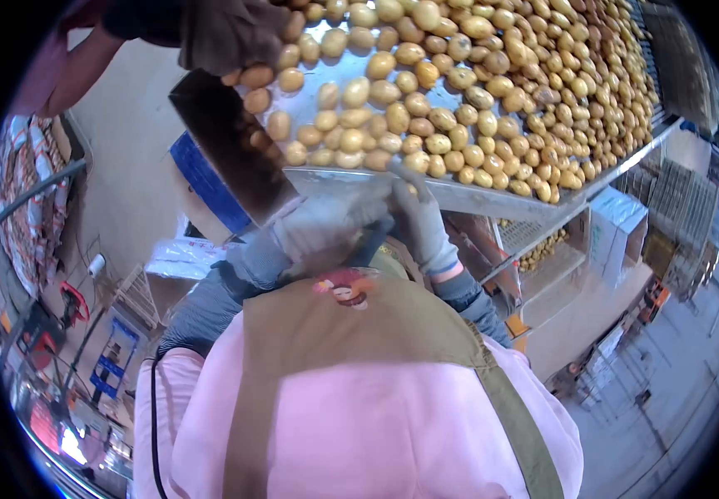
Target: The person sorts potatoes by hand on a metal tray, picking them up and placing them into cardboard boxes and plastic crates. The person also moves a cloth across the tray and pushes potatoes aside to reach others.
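Observation:
Yellow-brown potatoes (476, 125) cover much of a metal sorting table (326, 79) in front of me. My left hand (326, 224), in a pale work glove, is smeared by motion below the table's near rim; its fingers do not show clearly. Beside it, at the right, my right hand (426, 220) wears a similar glove. Its bent fingers reach the rim, close to the fingers of the left hand. A small yellowish patch shows between them, and I cannot tell what it is. The nearest potatoes lie just beyond both hands.
Another person's dark-gloved hand (235, 37) reaches over the table's far left side. A dark chute (230, 141) slopes down at the left, near a blue panel (205, 179). Below the right side stand a plastic-lined carton (617, 220) and a crate holding potatoes (542, 249). Filled sacks (31, 195) lie farther left.

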Demonstrator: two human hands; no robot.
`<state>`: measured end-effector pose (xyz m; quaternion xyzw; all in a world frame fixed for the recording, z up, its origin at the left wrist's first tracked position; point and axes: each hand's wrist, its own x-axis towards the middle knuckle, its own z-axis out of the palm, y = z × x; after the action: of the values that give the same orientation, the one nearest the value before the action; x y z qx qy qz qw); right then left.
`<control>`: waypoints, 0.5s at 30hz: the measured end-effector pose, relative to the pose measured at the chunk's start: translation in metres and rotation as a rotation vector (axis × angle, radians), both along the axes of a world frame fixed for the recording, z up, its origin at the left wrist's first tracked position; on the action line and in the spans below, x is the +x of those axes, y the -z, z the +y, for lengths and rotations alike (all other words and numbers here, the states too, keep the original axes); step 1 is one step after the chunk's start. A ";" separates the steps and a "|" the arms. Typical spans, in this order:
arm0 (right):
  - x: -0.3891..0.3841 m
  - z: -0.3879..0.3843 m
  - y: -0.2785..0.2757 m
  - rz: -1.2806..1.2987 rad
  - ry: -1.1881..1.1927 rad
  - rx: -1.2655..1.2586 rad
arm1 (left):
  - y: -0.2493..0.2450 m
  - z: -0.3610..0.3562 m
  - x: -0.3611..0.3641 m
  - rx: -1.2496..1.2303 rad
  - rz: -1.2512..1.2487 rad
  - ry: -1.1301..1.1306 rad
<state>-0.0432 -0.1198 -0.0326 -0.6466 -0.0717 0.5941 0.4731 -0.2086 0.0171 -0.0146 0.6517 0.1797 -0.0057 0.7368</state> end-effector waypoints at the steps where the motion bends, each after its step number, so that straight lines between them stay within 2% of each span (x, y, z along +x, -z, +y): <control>1: 0.012 -0.019 -0.006 -0.009 0.025 -0.060 | 0.004 -0.002 -0.002 -0.024 0.046 -0.029; 3: 0.046 -0.072 -0.013 -0.032 0.075 -0.170 | 0.028 -0.005 -0.027 -0.061 0.149 -0.096; 4: 0.078 -0.120 -0.010 -0.056 0.133 -0.222 | 0.056 -0.003 -0.047 0.332 0.164 -0.089; 6: 0.153 -0.236 0.007 -0.067 0.436 -0.295 | 0.080 0.004 -0.069 0.142 0.442 -0.494; 7: 0.194 -0.301 0.021 -0.092 0.649 -0.306 | 0.094 0.008 -0.081 0.113 0.470 -0.665; 8: 0.227 -0.356 0.032 -0.246 0.768 -0.338 | 0.100 0.009 -0.086 0.299 0.462 -0.750; 9: 0.247 -0.380 0.034 -0.883 0.430 -0.719 | 0.105 0.008 -0.086 0.348 0.475 -0.784; 12: 0.224 -0.288 0.021 -1.239 0.241 -0.540 | 0.124 0.010 -0.081 0.370 0.389 -0.786; 13: 0.182 -0.213 0.010 -1.105 0.278 -0.294 | 0.128 0.010 -0.078 0.352 0.336 -0.763; 14: 0.143 -0.153 0.001 -1.131 0.116 -0.199 | 0.130 0.012 -0.074 0.326 0.359 -0.791; 15: 0.113 -0.115 0.020 -1.084 -0.069 -0.078 | 0.127 0.013 -0.069 0.296 0.383 -0.821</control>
<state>0.0701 -0.2347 -0.0530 -0.8747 -0.3045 0.1931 0.3239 -0.2778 0.0302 -0.1417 0.6122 0.5538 0.1913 0.5309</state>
